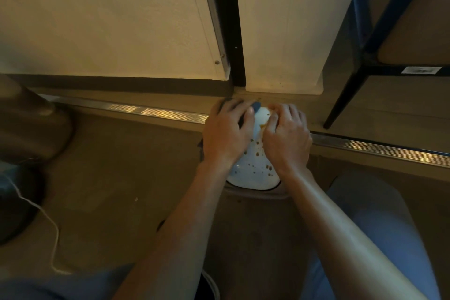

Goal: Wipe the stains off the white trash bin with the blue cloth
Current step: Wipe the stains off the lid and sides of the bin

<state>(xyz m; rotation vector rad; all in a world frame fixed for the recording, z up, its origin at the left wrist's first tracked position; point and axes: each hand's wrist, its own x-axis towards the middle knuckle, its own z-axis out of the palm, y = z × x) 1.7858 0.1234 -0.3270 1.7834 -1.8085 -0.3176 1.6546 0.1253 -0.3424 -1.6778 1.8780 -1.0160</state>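
The white trash bin (254,168) looks like smooth glossy plastic, speckled with brown stains (257,153). Blue cloth (255,105) looks soft and matt. The floor strip (155,112) is ribbed shiny metal, the wall (104,19) matt, slightly rough paint, and the chair leg (345,102) smooth black.

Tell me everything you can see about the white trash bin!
The white trash bin looks like smooth, shiny plastic with a rounded shape. It sits low on the brown floor near the wall. Brown stains speckle its surface. Both hands rest on it: the left hand presses the blue cloth against it, and the right hand steadies it.
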